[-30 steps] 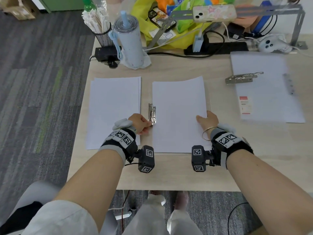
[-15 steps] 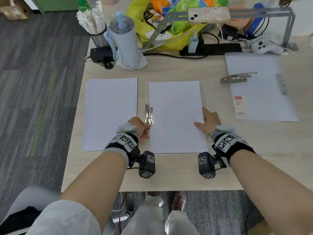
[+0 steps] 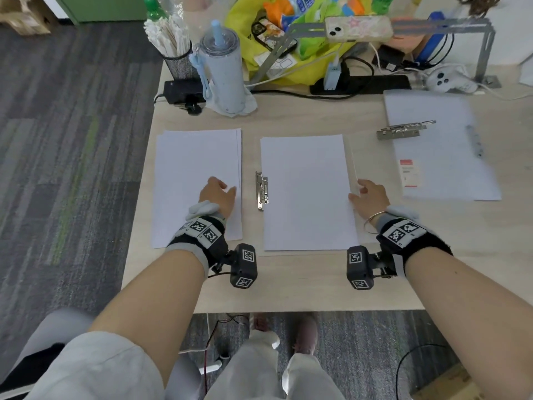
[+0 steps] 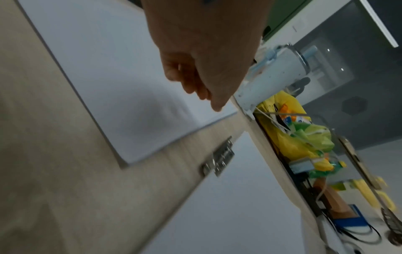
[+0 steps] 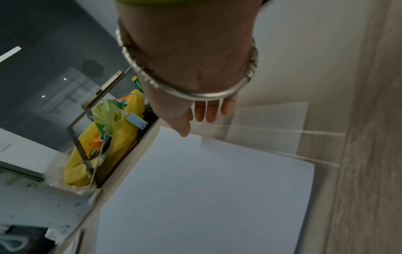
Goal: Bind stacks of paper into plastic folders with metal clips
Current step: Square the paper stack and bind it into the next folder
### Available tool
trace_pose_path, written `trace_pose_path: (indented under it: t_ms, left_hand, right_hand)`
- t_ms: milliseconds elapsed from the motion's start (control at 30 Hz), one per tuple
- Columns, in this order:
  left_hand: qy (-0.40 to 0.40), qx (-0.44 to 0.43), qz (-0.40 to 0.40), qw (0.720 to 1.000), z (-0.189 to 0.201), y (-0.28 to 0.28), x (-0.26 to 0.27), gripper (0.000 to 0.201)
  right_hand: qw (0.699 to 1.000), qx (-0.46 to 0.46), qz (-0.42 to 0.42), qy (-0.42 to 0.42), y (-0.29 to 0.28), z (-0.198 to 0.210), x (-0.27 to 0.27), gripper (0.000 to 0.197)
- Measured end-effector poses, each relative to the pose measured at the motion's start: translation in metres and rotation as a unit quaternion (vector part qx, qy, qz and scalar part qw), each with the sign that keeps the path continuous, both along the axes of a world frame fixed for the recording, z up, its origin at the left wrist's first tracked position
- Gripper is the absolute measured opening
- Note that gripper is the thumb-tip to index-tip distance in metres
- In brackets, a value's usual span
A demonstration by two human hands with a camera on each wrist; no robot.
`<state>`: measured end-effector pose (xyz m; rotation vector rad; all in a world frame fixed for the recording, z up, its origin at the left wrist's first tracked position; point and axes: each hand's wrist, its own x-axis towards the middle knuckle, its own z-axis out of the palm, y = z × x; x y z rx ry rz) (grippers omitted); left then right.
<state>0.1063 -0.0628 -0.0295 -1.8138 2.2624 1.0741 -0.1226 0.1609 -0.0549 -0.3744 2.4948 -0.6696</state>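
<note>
On the table, items by descending size:
Table: light wood-grain top carrying all work items; clutter lines its far edge.
Right folder: translucent plastic, far right, with a silver clip lying across its near-left corner and a red-and-white label on its left margin.
Middle paper stack: white sheets, squared, lying in the centre on a clear plastic folder whose edge shows along the stack's right side.
Left paper stack: white sheets, lying loose, left of centre, apart from the middle stack.
Tumbler: pale blue with a straw, standing at the far edge behind the left paper stack.
Left hand: over the near right part of the left paper stack, fingers loosely curled, holding nothing; contact with the paper cannot be told.
Right hand: at the right edge of the middle paper stack, fingers extended and relaxed, gripping nothing; thumb tip at the paper's edge.
Metal clip: silver, on the left edge of the middle paper stack, between the two stacks; neither hand touches it.
</note>
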Motion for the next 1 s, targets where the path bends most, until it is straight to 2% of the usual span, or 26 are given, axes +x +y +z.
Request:
trace_pose_path:
  t_ms: [100,200,433,600,767,833,933,1000]
  left_hand:
    - [-0.082,-0.049,0.040,0.995,0.005,-0.021,0.029,0.057]
    - [-0.182,-0.027,0.053,0.982,0.008,-0.034,0.057,0.085]
    - [-0.264,0.050,0.049,0.962,0.004,-0.055,0.113,0.107]
    - [-0.277,0.062,0.036,0.958,0.009,-0.057,0.117,0.104]
    - [-0.283,0.084,0.005,0.955,0.007,-0.059,0.114,0.100]
    - [-0.270,0.080,0.005,0.959,0.002,-0.064,0.113,0.088]
    - [-0.208,0.062,0.009,0.976,0.002,-0.066,0.113,0.056]
    - [-0.187,0.052,0.028,0.981,0.005,-0.067,0.114,0.047]
  right_hand:
    - [0.999,-0.034,-0.005,0.015,-0.006,0.009,0.013,0.046]
    - [0.998,-0.061,0.008,0.026,-0.018,0.012,0.032,0.040]
    - [0.996,-0.045,0.080,-0.007,-0.054,0.000,0.079,0.030]
    - [0.992,-0.003,0.120,-0.041,-0.065,-0.016,0.094,0.032]
    - [0.991,0.006,0.128,-0.037,-0.066,-0.020,0.093,0.034]
    - [0.990,0.005,0.137,-0.038,-0.066,-0.018,0.092,0.035]
    - [0.988,0.014,0.151,-0.042,-0.066,-0.016,0.092,0.037]
    - [0.986,0.025,0.156,-0.046,-0.066,-0.014,0.091,0.038]
